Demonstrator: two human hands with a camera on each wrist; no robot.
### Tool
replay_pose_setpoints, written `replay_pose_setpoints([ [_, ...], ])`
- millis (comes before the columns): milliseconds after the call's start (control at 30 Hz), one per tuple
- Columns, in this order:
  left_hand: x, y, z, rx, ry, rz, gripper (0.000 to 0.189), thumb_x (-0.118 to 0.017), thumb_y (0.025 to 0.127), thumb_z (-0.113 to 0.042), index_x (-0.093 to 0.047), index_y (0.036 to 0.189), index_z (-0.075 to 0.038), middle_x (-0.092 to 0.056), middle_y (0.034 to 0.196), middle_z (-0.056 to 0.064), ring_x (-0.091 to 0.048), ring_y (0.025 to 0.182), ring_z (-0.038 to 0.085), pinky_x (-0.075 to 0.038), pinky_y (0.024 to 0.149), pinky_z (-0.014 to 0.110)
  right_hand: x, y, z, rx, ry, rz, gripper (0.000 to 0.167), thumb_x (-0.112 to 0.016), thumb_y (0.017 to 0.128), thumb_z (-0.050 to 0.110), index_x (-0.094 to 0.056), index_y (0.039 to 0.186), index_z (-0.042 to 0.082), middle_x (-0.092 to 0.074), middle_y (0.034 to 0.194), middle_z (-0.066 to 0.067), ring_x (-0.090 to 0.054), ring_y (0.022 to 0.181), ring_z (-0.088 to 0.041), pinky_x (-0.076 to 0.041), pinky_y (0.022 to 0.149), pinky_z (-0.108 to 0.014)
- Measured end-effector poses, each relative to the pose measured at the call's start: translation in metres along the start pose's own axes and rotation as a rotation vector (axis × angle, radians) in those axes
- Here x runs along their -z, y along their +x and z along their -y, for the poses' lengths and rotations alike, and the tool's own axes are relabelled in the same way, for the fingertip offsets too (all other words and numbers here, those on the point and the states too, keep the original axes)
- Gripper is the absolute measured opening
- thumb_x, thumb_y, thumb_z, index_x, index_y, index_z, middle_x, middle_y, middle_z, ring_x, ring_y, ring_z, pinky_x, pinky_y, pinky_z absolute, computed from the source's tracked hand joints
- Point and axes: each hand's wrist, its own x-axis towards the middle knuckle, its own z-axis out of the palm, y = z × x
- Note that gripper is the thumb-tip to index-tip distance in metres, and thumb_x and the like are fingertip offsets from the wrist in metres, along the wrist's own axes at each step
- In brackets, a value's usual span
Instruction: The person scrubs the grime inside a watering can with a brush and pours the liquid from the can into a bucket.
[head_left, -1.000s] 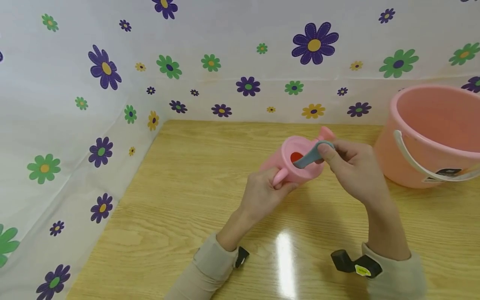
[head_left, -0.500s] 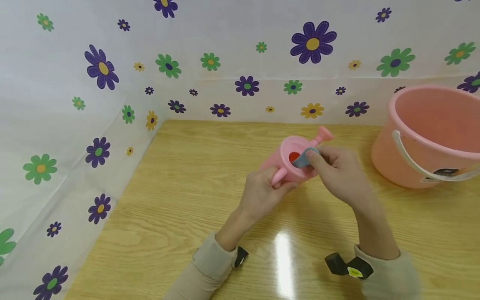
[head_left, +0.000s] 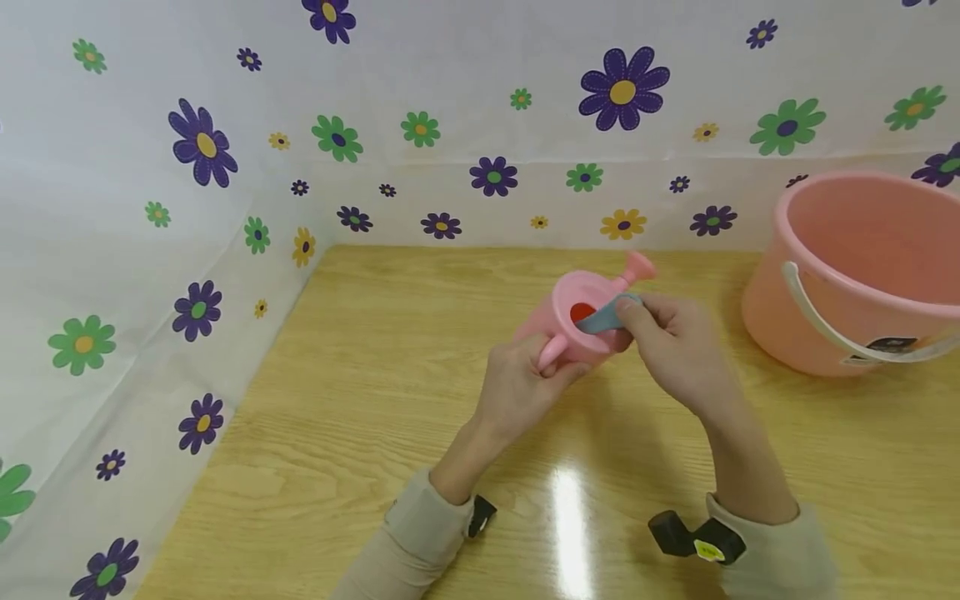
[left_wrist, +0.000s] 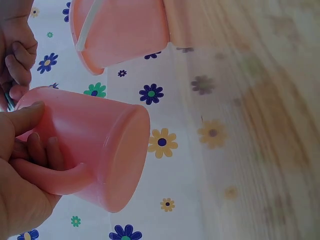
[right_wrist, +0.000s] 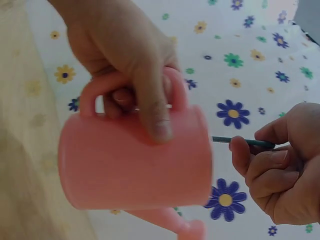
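My left hand (head_left: pixel 517 387) grips the handle of a pink toy watering can (head_left: pixel 534 323), its thumb laid along the body. The can is tilted, with its open mouth turned to the right; something red (head_left: pixel 581 312) shows inside. Between thumb and fingers, my right hand (head_left: pixel 675 354) pinches a flat blue strip with a rounded end (head_left: pixel 602 316). The strip's other end reaches into the mouth, where its tip is hidden. Seen edge-on in the right wrist view, the strip (right_wrist: pixel 223 139) is thin. The spout (right_wrist: pixel 157 217) points away from the left hand.
A large pink bucket (head_left: pixel 825 308) with a white handle (head_left: pixel 821 312) stands on the wooden table (head_left: pixel 360 400) to the right of the hands. White flower-printed sheeting (head_left: pixel 450 75) borders the table at the back and left.
My right hand has moved left towards the watering can, and the blue strip sits further over its mouth, its angle slightly flatter. The left hand keeps its hold, almost still.
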Motion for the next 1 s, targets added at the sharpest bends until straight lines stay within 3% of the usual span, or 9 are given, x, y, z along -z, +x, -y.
replay_pose_setpoints([
  [100, 0.001, 0.002, 0.001, 0.015, -0.021, -0.03, 0.046, -0.085, 0.077, -0.008, -0.043, 0.06, -0.009, -0.04, 0.055, -0.003, -0.039, 0.052, 0.007, -0.033, 0.049, 0.015, 0.009, -0.003, 0.001, 0.059, 0.038, -0.095, 0.035, -0.053, 0.103, 0.025, -0.068, 0.083, 0.001, -0.053, 0.059, 0.003, -0.029, 0.043, -0.013, -0.021, 0.038, -0.03],
  [167, 0.002, 0.004, 0.001, 0.028, -0.029, -0.042, 0.046, -0.085, 0.078, -0.008, -0.043, 0.06, -0.009, -0.04, 0.054, -0.002, -0.039, 0.052, 0.006, -0.033, 0.048, 0.016, 0.014, -0.005, 0.001, 0.143, 0.025, -0.144, 0.028, -0.057, 0.102, 0.019, -0.069, 0.082, 0.001, -0.055, 0.059, 0.004, -0.029, 0.042, -0.012, -0.02, 0.037, -0.03],
  [300, 0.004, 0.005, 0.001, 0.054, -0.026, -0.042, 0.045, -0.084, 0.079, -0.009, -0.043, 0.06, -0.009, -0.041, 0.053, -0.002, -0.038, 0.051, 0.005, -0.032, 0.048, 0.016, 0.013, -0.005, -0.002, 0.375, -0.05, -0.175, 0.013, -0.064, 0.094, 0.0, -0.07, 0.083, 0.001, -0.051, 0.06, 0.004, -0.031, 0.045, -0.007, -0.023, 0.041, -0.026],
  [400, 0.004, 0.005, 0.001, 0.068, -0.018, -0.045, 0.045, -0.084, 0.078, -0.009, -0.043, 0.06, -0.009, -0.041, 0.053, -0.002, -0.037, 0.051, 0.005, -0.031, 0.049, 0.016, 0.003, -0.002, -0.004, 0.539, -0.078, -0.202, 0.014, -0.067, 0.088, -0.01, -0.068, 0.079, 0.001, -0.045, 0.06, 0.003, -0.032, 0.049, -0.006, -0.024, 0.045, -0.023],
  [567, 0.004, 0.005, 0.001, 0.08, -0.015, -0.056, 0.045, -0.085, 0.078, -0.009, -0.044, 0.059, -0.009, -0.04, 0.054, -0.003, -0.037, 0.051, 0.004, -0.031, 0.049, 0.016, -0.013, 0.004, -0.008, 0.76, -0.125, -0.283, 0.027, -0.065, 0.095, 0.005, -0.057, 0.068, 0.004, -0.038, 0.058, 0.001, -0.03, 0.053, -0.007, -0.02, 0.05, -0.019],
  [667, 0.004, 0.005, 0.001, 0.091, -0.025, -0.065, 0.043, -0.085, 0.078, -0.01, -0.046, 0.06, -0.009, -0.041, 0.055, -0.003, -0.038, 0.052, 0.004, -0.031, 0.048, 0.016, -0.017, 0.005, -0.009, 0.798, -0.122, -0.324, 0.037, -0.059, 0.101, 0.02, -0.055, 0.067, 0.004, -0.036, 0.057, 0.001, -0.028, 0.052, -0.006, -0.019, 0.049, -0.018],
  [733, 0.004, 0.005, 0.002, 0.1, -0.025, -0.071, 0.042, -0.085, 0.078, -0.01, -0.047, 0.06, -0.009, -0.042, 0.055, -0.004, -0.038, 0.052, 0.004, -0.031, 0.049, 0.016, -0.018, 0.004, -0.008, 0.777, -0.118, -0.352, 0.039, -0.059, 0.101, 0.022, -0.054, 0.066, 0.005, -0.034, 0.057, 0.001, -0.027, 0.052, -0.006, -0.019, 0.049, -0.019],
  [1000, 0.005, 0.004, 0.003, 0.099, -0.018, -0.071, 0.043, -0.086, 0.077, -0.011, -0.046, 0.06, -0.009, -0.041, 0.055, -0.004, -0.038, 0.052, 0.004, -0.033, 0.049, 0.017, -0.018, 0.001, -0.005, 0.688, -0.09, -0.359, 0.02, -0.068, 0.086, -0.01, -0.061, 0.071, 0.0, -0.04, 0.058, -0.002, -0.029, 0.053, -0.006, -0.021, 0.05, -0.019],
])
